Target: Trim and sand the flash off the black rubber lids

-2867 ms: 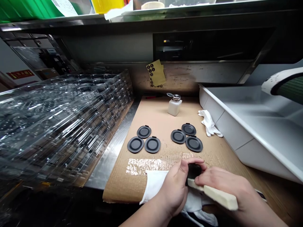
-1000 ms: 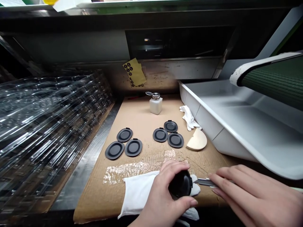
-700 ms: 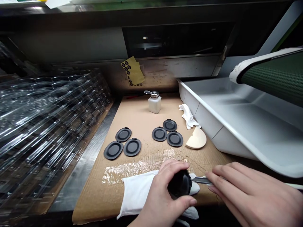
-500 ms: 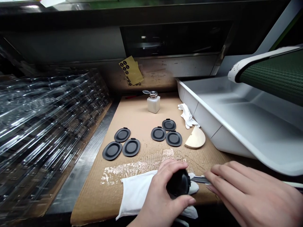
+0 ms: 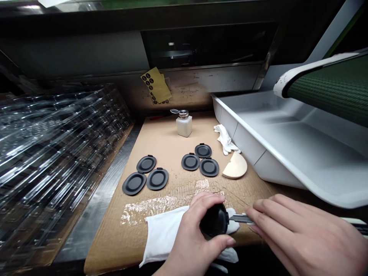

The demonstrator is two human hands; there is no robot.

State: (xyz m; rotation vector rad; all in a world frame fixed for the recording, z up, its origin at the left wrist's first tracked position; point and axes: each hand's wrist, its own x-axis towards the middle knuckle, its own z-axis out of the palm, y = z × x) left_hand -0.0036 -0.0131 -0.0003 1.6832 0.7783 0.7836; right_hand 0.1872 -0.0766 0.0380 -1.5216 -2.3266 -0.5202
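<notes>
My left hand [image 5: 195, 237] grips a round black part [image 5: 214, 220] between thumb and fingers, above a white cloth glove [image 5: 163, 234] at the cardboard's front edge. My right hand [image 5: 299, 230] is closed around a thin metal-tipped tool [image 5: 241, 218], whose tip meets the right rim of the black part. Beyond my hands lie three black lids [image 5: 209, 167] in a cluster, with another cluster of three lids [image 5: 157, 179] to the left. A cream half-round pad [image 5: 235, 166] rests right of the lids.
A square bottle [image 5: 184, 126] with its cap flipped open stands at the back of the cardboard [image 5: 161, 138]. Another white glove [image 5: 224, 138] lies beside a large white tray [image 5: 260, 153]. Clear plastic trays [image 5: 57, 153] are stacked at left; a green belt [image 5: 333, 86] overhangs the right.
The view has shifted slightly, so the scene sits a little further left. Both hands keep their hold, with the tool tip still against the black part's rim.
</notes>
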